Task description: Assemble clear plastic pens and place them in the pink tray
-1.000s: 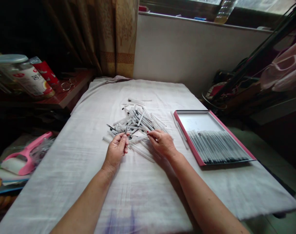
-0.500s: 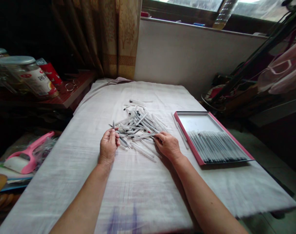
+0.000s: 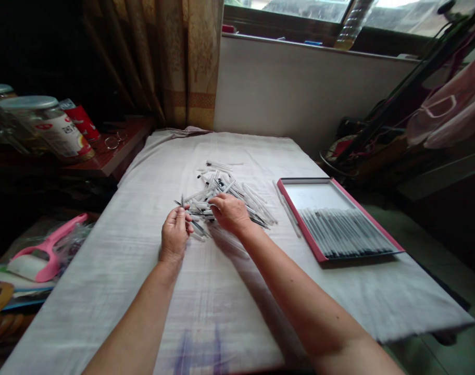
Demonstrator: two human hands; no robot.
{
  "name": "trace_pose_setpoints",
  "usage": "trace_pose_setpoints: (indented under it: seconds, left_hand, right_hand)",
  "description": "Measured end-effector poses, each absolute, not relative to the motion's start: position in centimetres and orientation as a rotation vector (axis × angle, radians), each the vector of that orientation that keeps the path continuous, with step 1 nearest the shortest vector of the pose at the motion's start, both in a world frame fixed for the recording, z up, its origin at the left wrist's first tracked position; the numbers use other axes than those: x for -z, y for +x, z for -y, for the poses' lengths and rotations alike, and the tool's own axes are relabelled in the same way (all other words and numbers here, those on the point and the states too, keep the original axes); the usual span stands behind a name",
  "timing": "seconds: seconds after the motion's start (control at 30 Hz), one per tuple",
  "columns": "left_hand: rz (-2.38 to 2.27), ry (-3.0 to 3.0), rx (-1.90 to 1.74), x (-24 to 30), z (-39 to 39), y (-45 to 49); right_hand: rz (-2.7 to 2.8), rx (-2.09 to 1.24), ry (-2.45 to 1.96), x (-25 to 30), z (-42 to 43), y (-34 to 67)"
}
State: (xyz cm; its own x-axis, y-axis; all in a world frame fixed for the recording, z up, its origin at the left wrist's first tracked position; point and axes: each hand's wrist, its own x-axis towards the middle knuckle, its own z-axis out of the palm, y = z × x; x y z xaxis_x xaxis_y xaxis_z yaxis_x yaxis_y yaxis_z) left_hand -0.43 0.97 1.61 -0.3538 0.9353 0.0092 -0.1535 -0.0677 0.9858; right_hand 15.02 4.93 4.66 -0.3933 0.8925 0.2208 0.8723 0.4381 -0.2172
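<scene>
Grip of the left hand [image 3: 175,234] is clamped on a slim grey rod [image 3: 182,200], long axis pointing away, while the right hand [image 3: 230,211], closure not determinable, is nearer the tube pile [image 3: 217,186] on the table [image 3: 206,297], rightward of the rod.

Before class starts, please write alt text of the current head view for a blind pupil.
A person's left hand grips a slim dark piece; the right hand is at a loose pile of pale and dark pen parts on a white cloth. To the right, an open pink-edged box holds a row of tubes.
</scene>
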Motion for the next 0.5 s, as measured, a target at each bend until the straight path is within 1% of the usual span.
trace_pose_setpoints:
  seconds: [0.23, 0.43, 0.5]
  left_hand:
    - [-1.333, 0.932, -1.548, -1.8, -1.0, -0.5]
    - [-1.371, 1.004, -1.48, -1.6, -0.9, -0.3]
    - [-1.375, 1.075, -1.43, -1.4, -0.8, -0.3]
  right_hand:
    - [2.568, -0.073, -1.599, -4.7, -7.0, 11.6]
    - [2.58, -0.094, -1.564, -4.9, -7.0, 12.2]
    - [2.468, -0.149, -1.576, -4.9, -6.4, 13.3]
